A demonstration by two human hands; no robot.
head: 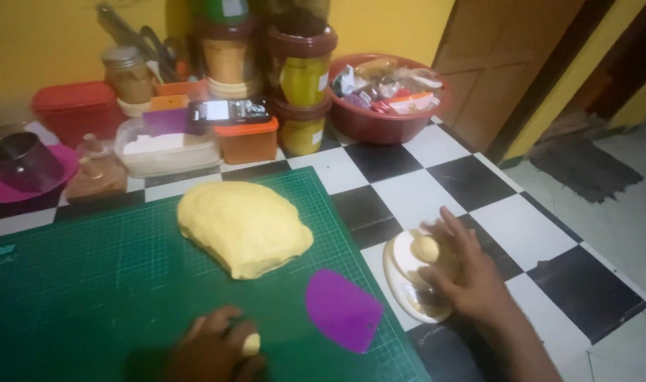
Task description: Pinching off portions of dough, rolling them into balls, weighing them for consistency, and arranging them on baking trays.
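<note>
We see a yellow painted wall (47, 35) behind a black-and-white chequered tabletop (436, 177). To our right stands a brown wooden door (499, 64), with a pale tiled floor (620, 212) below it and a dark rough doormat (584, 166) lying there.

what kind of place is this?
Likely a home kitchen used for baking: a slab of yellow dough on a green cutting mat, a purple scraper, and stacked jars and tubs on a chequered countertop.

A red bowl (390, 113) of packets, stacked jars (303, 81) and lidded tubs (246, 138) stand well beyond the fingers; a blurred, perhaps metal, ring (22, 161) far left.
</note>
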